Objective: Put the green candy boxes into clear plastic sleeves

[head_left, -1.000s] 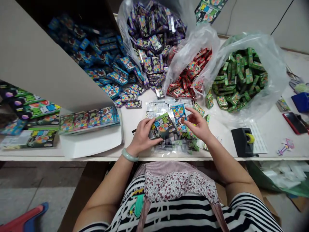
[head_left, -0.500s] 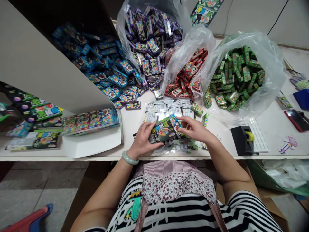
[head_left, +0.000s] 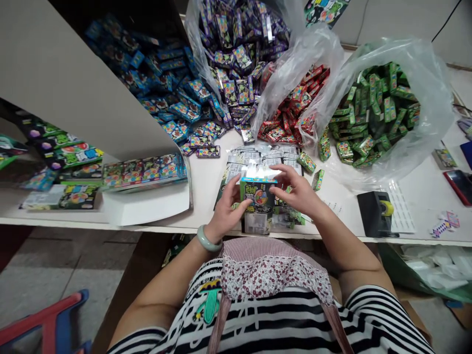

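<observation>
A: Widest first: white table (head_left: 416, 196), heaped with small boxes; toward the right, clear bag of green boxes (head_left: 372, 108).
B: And at the near edge?
A: Printed pouch (head_left: 258, 204), upright above a stack of flat pouches (head_left: 273, 160), clamped between left hand (head_left: 225, 210) and right hand (head_left: 298, 192), pinched at its sides and top.
B: Risk?
A: Likely a slip or a topple off the edge, given glossy film and any slackening of either pinch.
</observation>
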`<state>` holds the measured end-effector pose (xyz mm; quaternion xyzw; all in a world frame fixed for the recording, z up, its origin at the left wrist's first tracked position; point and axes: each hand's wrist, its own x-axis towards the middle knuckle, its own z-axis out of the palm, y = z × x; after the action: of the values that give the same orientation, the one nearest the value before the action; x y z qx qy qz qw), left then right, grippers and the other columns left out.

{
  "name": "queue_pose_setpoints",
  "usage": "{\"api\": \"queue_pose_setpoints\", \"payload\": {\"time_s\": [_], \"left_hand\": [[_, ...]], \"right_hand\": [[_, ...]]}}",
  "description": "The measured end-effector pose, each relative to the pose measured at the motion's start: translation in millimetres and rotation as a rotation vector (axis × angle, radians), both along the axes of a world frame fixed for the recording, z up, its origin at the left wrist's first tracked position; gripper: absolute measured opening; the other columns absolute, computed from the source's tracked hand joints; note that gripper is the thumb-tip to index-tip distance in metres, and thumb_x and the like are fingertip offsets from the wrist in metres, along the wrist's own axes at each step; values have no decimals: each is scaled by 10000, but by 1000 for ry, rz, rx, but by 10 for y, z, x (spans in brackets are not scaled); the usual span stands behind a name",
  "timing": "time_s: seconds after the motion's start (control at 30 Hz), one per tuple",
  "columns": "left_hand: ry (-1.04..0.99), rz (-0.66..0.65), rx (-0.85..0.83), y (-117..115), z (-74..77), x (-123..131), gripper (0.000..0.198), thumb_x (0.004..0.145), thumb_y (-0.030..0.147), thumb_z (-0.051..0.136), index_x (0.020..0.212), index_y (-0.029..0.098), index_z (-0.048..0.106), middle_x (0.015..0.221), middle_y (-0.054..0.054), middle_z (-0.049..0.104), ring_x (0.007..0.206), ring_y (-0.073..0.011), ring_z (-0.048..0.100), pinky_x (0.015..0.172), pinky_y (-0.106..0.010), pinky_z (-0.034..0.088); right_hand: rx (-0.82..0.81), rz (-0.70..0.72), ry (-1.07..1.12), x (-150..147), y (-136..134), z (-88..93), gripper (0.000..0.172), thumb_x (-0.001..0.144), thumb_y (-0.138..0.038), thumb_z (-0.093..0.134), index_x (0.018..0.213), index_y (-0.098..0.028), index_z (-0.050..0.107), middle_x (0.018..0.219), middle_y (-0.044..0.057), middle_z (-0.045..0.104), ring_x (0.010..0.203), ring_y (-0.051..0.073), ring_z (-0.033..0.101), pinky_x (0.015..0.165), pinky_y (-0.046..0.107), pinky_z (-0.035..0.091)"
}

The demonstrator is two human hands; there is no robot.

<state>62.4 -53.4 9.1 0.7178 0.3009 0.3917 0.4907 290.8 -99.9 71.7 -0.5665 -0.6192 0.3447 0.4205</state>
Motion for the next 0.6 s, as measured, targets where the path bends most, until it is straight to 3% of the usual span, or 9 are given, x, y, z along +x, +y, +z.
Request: {"api": "queue_pose_setpoints", "payload": {"time_s": [0.1,0.23,0.33,0.47,0.53,0.6], "left_hand": [[-82,-13,-69,-73,-70,-14,742,917,331,649,1533,362,236,1248,-87,649,1073,-210,681,871,-363,608],[-74,-18,-117,-111,-157,-90,668,886,301,687,1478,317,379,1271,-93,641,1077,-200,678,876,-336,601],[-69,-1,-112,-70,-125,-106,553,867,287,703,1378,273,491,1233,-84,647,1030,-180,681,849,-314,595],[-145,169,-16,13,45,-5,104,911,287,642,977,207,649,1016,-44,697,970,-156,679,872,-314,567],[-190,195,-27,49,140,59,95,909,280,647,866,195,640,951,-37,714,942,-149,689,865,-306,562],[-226,188,-90,76,215,97,98,887,278,677,943,203,649,920,-29,729,871,-140,702,817,-291,571]], "right_hand": [[22,-212,203,-160,-64,-252,414,802,-331,722,1173,-299,543,823,-36,657,685,121,611,653,289,513],[71,-351,263,-345,-179,-523,297,829,-351,693,1104,-292,598,878,-14,685,737,135,643,686,316,534],[143,-279,136,-363,-205,-492,216,890,-304,635,1103,-291,668,958,13,716,818,147,660,747,344,537],[141,-143,151,-292,-137,-344,122,912,-278,599,963,-262,709,974,33,713,960,167,664,841,364,536],[89,-113,235,-254,-86,-291,86,892,-303,622,900,-245,685,978,38,701,979,168,659,845,356,539],[12,-107,319,-228,-46,-246,119,852,-324,663,940,-245,651,961,32,691,925,158,660,772,324,549]]}}
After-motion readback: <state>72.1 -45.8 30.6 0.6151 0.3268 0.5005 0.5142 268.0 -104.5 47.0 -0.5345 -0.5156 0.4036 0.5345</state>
